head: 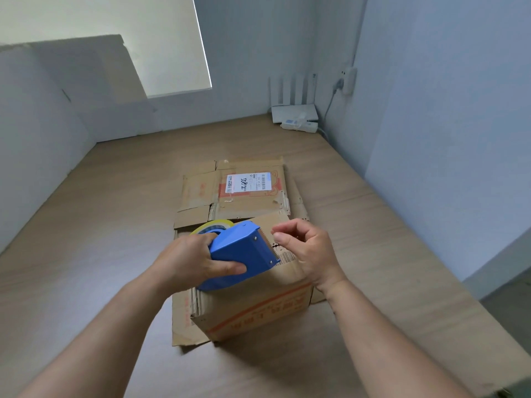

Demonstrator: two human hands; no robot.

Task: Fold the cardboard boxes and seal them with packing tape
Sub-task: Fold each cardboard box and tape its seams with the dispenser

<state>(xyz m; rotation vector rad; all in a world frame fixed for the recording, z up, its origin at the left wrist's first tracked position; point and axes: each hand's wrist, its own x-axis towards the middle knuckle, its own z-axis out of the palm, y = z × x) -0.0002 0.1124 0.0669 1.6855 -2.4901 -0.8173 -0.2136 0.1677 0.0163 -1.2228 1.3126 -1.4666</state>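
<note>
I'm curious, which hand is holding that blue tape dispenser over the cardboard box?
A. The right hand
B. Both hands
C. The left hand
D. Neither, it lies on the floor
C: the left hand grips the blue tape dispenser above the cardboard box. The right hand is only near its toothed end, with its fingers curled and not wrapped round its body.

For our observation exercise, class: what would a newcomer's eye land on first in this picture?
The blue tape dispenser, gripped by the left hand, stands out at centre above a folded cardboard box. The right hand curls beside its cutter. Behind lies a flattened box bearing a white shipping label.
</note>
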